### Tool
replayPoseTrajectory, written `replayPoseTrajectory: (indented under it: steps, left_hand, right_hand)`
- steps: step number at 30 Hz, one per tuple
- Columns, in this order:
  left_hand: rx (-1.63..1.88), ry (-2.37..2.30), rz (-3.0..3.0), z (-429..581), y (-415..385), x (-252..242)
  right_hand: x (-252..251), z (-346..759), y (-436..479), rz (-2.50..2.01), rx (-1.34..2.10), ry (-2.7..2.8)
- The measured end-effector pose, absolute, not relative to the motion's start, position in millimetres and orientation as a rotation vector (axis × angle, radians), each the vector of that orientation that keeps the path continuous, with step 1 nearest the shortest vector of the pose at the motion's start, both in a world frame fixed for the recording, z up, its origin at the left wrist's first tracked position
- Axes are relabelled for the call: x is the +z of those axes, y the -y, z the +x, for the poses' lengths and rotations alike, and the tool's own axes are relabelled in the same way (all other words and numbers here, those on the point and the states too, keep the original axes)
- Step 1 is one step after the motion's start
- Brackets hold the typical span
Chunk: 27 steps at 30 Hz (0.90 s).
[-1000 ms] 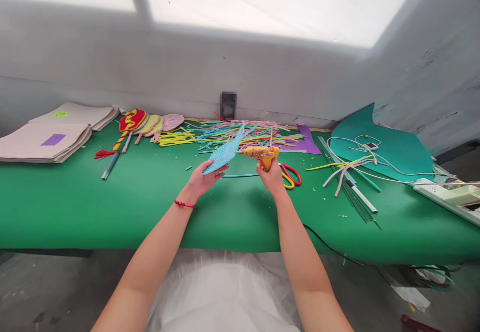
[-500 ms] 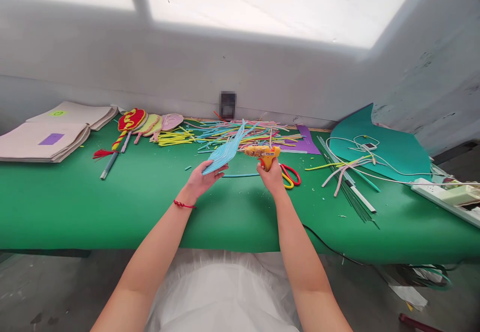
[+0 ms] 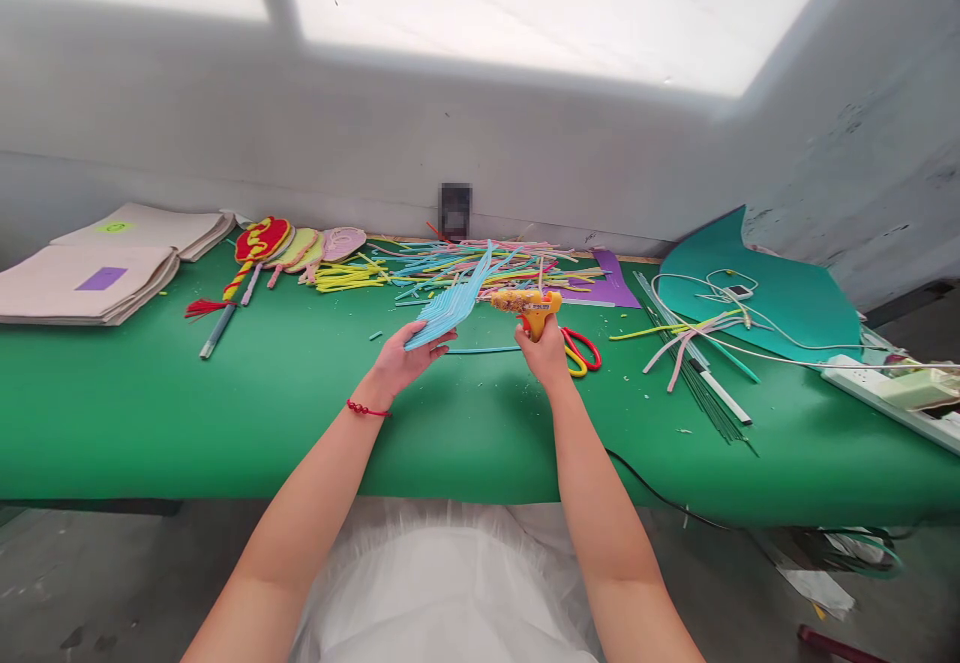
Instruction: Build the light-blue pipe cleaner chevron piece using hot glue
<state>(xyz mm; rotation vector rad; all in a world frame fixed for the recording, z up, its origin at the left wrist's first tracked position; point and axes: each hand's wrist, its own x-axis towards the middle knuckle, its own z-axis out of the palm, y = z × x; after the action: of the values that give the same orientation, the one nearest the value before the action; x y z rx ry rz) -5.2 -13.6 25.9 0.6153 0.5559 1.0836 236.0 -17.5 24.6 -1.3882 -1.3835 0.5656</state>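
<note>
My left hand [image 3: 409, 357] is closed on the lower edge of a light-blue piece made of pipe cleaners [image 3: 454, 305] laid side by side, its loose ends pointing up and away. A yellow hot glue gun [image 3: 534, 309] is in my right hand [image 3: 543, 348], with fingers wrapped round the handle. The gun's stained front points left at the blue piece, close to its right edge; whether they touch I cannot tell. Beneath, a single blue pipe cleaner [image 3: 484, 350] lies on the green table [image 3: 465, 433]. Just right of my right hand are scissors with red and yellow handles [image 3: 586, 351].
Behind my hands lies a heap of coloured pipe cleaners [image 3: 420, 265]. Fan-shaped pieces [image 3: 262, 241] and stacked cardboard [image 3: 52, 278] are at left. To the right are thin green wires [image 3: 709, 403], a teal sheet [image 3: 802, 293], a white cable [image 3: 780, 355] and a power strip [image 3: 855, 378].
</note>
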Motion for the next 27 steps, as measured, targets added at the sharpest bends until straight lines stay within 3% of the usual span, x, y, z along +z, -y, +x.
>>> replayPoseTrajectory:
  steps: [27]
  left_hand:
    - [1.071,-0.544,0.614,-3.5,16.4,29.6]
  right_hand:
    - [27.2,237.7,17.0,-1.428,0.509,1.339]
